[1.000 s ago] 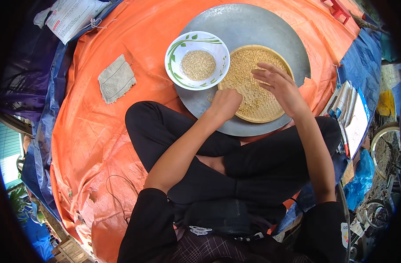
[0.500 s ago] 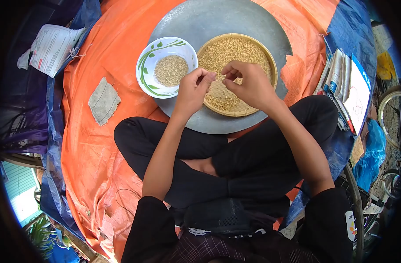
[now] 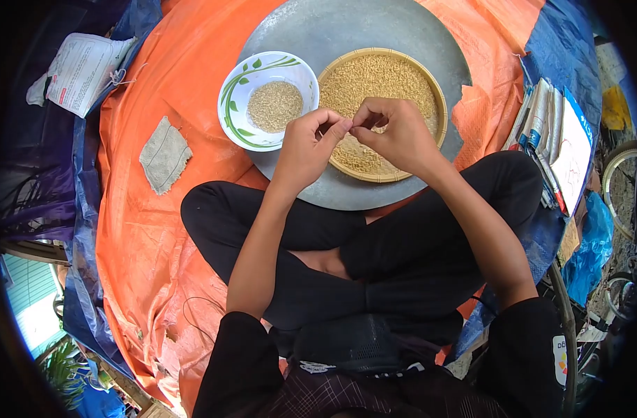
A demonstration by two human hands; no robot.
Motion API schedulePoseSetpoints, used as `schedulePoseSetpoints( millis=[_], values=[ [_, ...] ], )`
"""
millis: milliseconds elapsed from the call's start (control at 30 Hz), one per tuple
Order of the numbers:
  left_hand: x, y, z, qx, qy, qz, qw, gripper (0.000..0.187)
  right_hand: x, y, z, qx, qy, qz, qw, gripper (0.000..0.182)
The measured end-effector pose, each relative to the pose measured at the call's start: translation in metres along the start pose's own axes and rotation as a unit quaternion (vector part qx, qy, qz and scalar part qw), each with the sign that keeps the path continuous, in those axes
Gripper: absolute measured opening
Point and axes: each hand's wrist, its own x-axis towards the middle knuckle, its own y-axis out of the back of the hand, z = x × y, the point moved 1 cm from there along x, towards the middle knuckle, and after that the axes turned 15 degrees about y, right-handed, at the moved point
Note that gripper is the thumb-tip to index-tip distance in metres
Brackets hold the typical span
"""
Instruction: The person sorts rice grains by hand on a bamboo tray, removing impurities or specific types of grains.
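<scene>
A round, flat basket (image 3: 443,115) sits on a big round metal tray (image 3: 332,28). It has lots of yellow-brown grains (image 3: 381,80) in it. They lie thick toward twelve o'clock and thin near seven o'clock, where the pale bottom of the basket peeks out. At nine o'clock from the basket is a white bowl (image 3: 229,87) with green leaves painted on it. A pile of paler grains (image 3: 273,106) covers its bottom. The bowl pokes out past the tray's edge, and I can't tell if it touches the basket.

The left hand (image 3: 306,150) and the right hand (image 3: 402,136) come together over the basket's eight o'clock side. Each grip is pinched closed, thumb to finger, and the tips meet. I can't tell if a tiny grain is in there. The right hand hides some of the basket, and the left hand covers the bowl's rim at five o'clock.

Crossed legs (image 3: 430,230) in black pants are at six o'clock, close to the tray. Under it all is a wrinkly orange sheet (image 3: 200,70). A scrap of gray cloth (image 3: 165,155) lies at eight o'clock from the bowl. Folded papers (image 3: 543,132) are at three o'clock, well apart from the basket.
</scene>
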Motion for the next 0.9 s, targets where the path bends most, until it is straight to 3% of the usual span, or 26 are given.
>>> schedulePoseSetpoints(
  millis=[200,400,500,600,633,733,900],
  values=[
    [0.0,0.002,-0.002,-0.009,0.015,-0.031,0.999,0.018,-0.001,-0.001,0.005,0.018,-0.024,0.007,1.0,0.01],
    [0.002,-0.001,-0.005,-0.119,0.069,-0.082,0.987,0.017,-0.002,-0.001,0.008,0.034,-0.055,0.023,0.998,0.01],
    [0.006,0.001,-0.007,0.084,0.046,-0.036,0.995,0.015,0.001,0.004,0.004,-0.029,-0.035,0.037,0.998,0.009],
    [0.009,-0.009,-0.029,0.366,0.031,-0.016,0.93,0.013,0.002,0.007,0.004,-0.102,-0.008,0.029,0.994,0.009],
    [0.008,-0.013,-0.038,0.388,0.004,-0.013,0.922,0.012,0.002,0.007,0.004,-0.105,-0.006,0.029,0.994,0.009],
    [0.015,-0.021,-0.05,0.447,0.034,-0.036,0.893,0.011,0.002,0.005,0.004,-0.116,-0.002,0.025,0.993,0.01],
    [0.015,-0.019,-0.051,0.433,0.02,-0.029,0.9,0.009,0.0,0.006,0.005,-0.121,0.002,0.018,0.992,0.011]
  ],
)
